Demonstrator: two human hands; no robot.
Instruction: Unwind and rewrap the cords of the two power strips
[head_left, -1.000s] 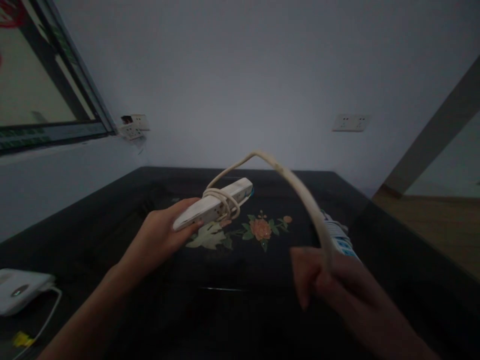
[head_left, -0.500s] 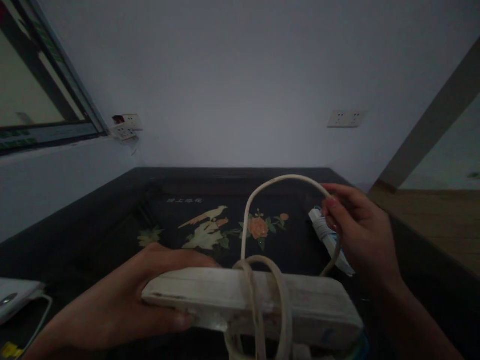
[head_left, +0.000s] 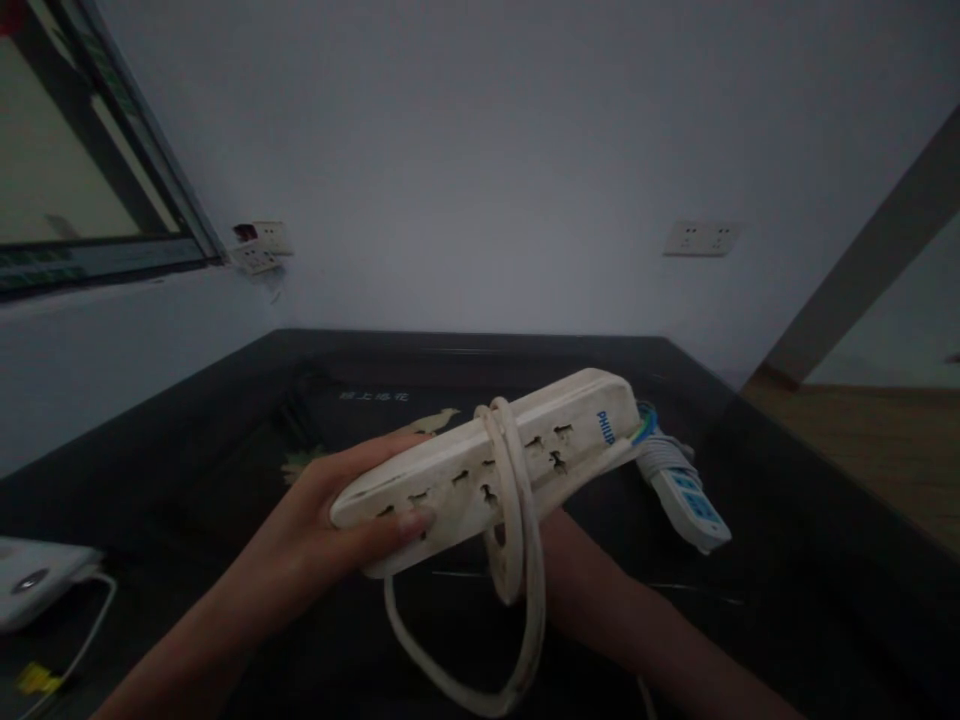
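Note:
My left hand [head_left: 352,500] grips the left end of a white power strip [head_left: 450,480], thumb on its socket face. The strip is raised over the dark table and tilted, its right end higher, with blue lettering there. Its off-white cord [head_left: 514,490] loops around the middle, and a loose bend hangs below. My right hand [head_left: 559,550] is behind and under the strip near the wound cord; its fingers are hidden, so I cannot see what they hold. Just right of the strip, a second power strip [head_left: 688,503] with blue socket panels and a wound grey cord lies on the table.
The black table [head_left: 600,620] has a bird-and-flower picture. At the left edge sits a white device [head_left: 45,580] with a cable and yellow tag [head_left: 37,680]. Wall sockets [head_left: 703,238] are at right, others [head_left: 259,250] by the window at left.
The held power strip has turned so its socket face shows, with its right end raised. My right hand has moved from the upper right, where it held the cord, to behind the strip.

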